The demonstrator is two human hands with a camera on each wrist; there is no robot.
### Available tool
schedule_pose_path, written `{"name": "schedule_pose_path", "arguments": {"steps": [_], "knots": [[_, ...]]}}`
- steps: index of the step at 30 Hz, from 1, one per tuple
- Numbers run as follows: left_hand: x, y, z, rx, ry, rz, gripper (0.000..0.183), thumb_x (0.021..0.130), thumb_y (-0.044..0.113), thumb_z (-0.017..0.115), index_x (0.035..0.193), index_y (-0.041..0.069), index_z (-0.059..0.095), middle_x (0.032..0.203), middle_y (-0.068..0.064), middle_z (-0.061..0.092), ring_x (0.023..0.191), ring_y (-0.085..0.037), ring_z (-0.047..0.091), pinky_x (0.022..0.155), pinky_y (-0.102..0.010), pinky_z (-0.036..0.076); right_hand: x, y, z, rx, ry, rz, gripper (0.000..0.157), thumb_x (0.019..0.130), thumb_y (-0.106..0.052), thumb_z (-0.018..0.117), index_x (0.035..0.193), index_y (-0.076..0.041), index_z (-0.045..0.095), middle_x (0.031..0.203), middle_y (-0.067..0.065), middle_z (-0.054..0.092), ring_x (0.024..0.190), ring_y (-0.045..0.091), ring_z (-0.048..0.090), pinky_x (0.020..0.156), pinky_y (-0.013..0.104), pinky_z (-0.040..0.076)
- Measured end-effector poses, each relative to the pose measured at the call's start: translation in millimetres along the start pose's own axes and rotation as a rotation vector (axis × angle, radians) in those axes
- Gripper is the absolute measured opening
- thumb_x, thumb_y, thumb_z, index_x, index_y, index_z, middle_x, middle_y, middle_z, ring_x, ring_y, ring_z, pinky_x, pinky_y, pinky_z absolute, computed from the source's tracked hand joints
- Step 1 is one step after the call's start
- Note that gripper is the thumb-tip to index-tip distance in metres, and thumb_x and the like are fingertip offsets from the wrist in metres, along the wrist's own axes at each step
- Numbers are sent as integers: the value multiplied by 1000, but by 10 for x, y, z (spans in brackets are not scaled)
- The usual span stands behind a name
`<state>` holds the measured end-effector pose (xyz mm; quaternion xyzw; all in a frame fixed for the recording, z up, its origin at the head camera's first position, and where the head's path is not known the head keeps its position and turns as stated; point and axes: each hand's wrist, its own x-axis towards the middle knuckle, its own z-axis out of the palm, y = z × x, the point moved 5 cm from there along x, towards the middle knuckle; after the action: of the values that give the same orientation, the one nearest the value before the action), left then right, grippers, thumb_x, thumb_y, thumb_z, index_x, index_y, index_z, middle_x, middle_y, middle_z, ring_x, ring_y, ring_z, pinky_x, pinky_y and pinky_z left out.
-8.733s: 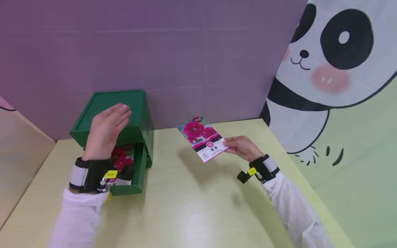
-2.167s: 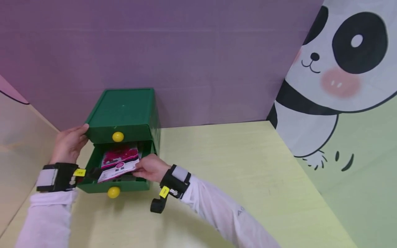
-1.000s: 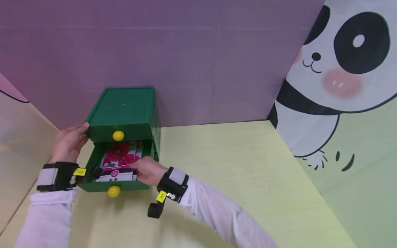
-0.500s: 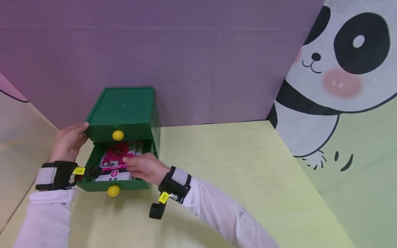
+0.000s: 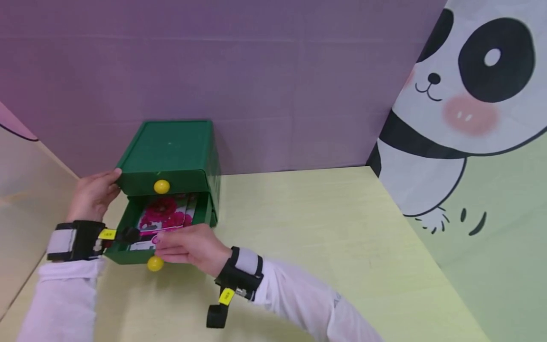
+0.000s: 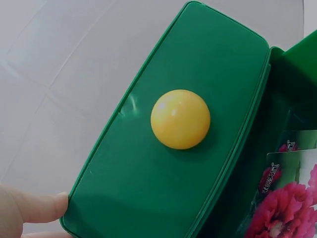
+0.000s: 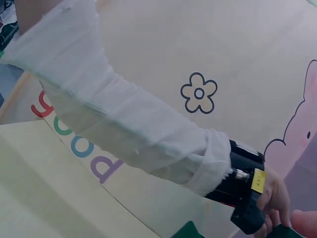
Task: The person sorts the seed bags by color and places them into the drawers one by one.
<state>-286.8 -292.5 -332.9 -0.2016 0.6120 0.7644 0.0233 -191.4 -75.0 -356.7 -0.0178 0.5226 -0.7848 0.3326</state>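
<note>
A green two-drawer box (image 5: 175, 147) stands at the back left of the table. Its upper drawer, with a yellow knob (image 6: 181, 119), is closed, while the lower drawer (image 5: 128, 257) is pulled out. Inside lie flat flower-picture packets (image 5: 161, 210), one overlapping another. My left hand (image 5: 91, 195) holds the box by its left front edge, thumb on the corner and fingers curled at the side. My right hand (image 5: 192, 244), fingers extended, is at the lower drawer's front, by its yellow knob (image 5: 155, 263). It hides the packets' lower right part.
The pale wooden table (image 5: 299, 228) extends right of the box. Behind it rises a purple wall covering (image 5: 273, 85), with a panda picture (image 5: 431, 123) on the right. A pale side panel (image 5: 30, 204) borders the table at the left.
My right hand held a packet over the table, lowered it into the drawer and let go, then moved left to the drawer front. My left hand moved to the box's left edge.
</note>
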Motion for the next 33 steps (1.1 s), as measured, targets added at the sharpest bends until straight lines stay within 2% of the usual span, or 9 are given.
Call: {"name": "schedule_pose_path", "arguments": {"steps": [4, 8, 12, 15, 18, 21, 25, 30, 33], "knots": [[18, -13, -14, -29, 8, 1, 70, 72, 33, 72, 132, 16, 41, 103, 8, 43, 86, 0, 51, 109, -29, 17, -8, 115, 16, -30, 17, 19, 27, 85, -17, 64, 99, 6, 67, 93, 18, 68, 86, 29, 66, 75, 35, 55], [41, -26, -17, -49, 8, 5, 68, 73, 31, 72, 132, 14, 40, 103, 8, 44, 98, -4, 50, 109, -28, 17, -16, 243, 32, -57, 19, 57, 29, 85, -19, 65, 99, 6, 67, 92, 18, 68, 87, 29, 66, 76, 37, 55], [56, -30, -15, -73, -8, 18, 66, 77, 27, 70, 133, 12, 37, 103, 7, 45, 85, 1, 54, 109, -27, 17, -17, 371, 30, -79, 40, 98, 28, 84, -20, 66, 97, 4, 68, 90, 16, 69, 85, 28, 66, 75, 37, 55], [67, -34, -23, -100, -28, 25, 37, 76, 25, 71, 109, 15, 55, 103, 6, 45, 73, 3, 56, 109, -26, 16, -2, 457, 20, -76, 55, 126, 25, 83, -20, 67, 96, 2, 69, 90, 17, 68, 84, 28, 67, 74, 37, 55], [77, -38, -28, -117, -38, 25, 21, 76, 24, 72, 90, 15, 59, 102, 6, 46, 72, 2, 57, 109, -27, 16, 29, 553, -1, -55, 72, 174, 23, 84, -18, 66, 96, 1, 69, 90, 16, 69, 85, 28, 66, 76, 37, 55], [77, -38, -31, -98, -25, 19, 31, 75, 26, 72, 100, 14, 57, 101, 6, 46, 72, 2, 57, 109, -28, 17, 59, 645, -16, -15, 75, 205, 21, 85, -14, 65, 98, 1, 68, 92, 17, 68, 88, 28, 66, 79, 38, 54], [79, -38, -27, -69, -6, 6, 55, 76, 28, 71, 123, 13, 45, 102, 6, 46, 73, 2, 56, 109, -29, 17, 93, 727, -38, 25, 79, 205, 18, 85, -11, 65, 97, 1, 68, 93, 18, 67, 89, 29, 65, 81, 38, 53], [77, -37, -24, -71, 3, 8, 59, 76, 28, 71, 127, 13, 44, 101, 6, 46, 73, 2, 56, 109, -28, 18, 137, 796, -64, 42, 123, 204, 16, 83, -10, 66, 95, 1, 68, 94, 19, 67, 87, 28, 65, 79, 36, 54], [70, -36, -25, -81, 10, 8, 48, 76, 27, 71, 116, 14, 49, 98, 6, 48, 73, 2, 57, 108, -28, 19, 176, 831, -70, 74, 139, 205, 17, 83, -10, 65, 96, 1, 67, 94, 20, 66, 88, 29, 65, 81, 38, 53]]}}
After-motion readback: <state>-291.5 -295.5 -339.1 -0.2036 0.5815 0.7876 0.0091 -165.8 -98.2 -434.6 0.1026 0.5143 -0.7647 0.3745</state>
